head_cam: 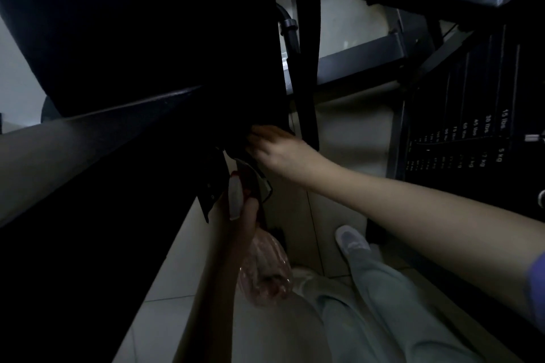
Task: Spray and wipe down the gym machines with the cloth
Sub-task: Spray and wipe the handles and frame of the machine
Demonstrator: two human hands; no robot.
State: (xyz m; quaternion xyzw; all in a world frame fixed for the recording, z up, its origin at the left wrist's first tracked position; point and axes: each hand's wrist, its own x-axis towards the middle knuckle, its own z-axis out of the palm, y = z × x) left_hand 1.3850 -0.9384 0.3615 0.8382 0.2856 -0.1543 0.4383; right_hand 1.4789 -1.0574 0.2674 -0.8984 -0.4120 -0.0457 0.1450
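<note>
A clear pinkish spray bottle (265, 271) hung low in the centre, its white trigger head uppermost, with the left hand (244, 215) clenched around its neck. Just above, the right hand (274, 150) reached to the lower edge of a black machine pad (147, 23), fingers bent over what seemed a dark cloth (236, 147); in the gloom I cannot tell whether it gripped or only pressed. A labelled weight stack (472, 141) stood at right, above pale floor tiles (265, 333).
</note>
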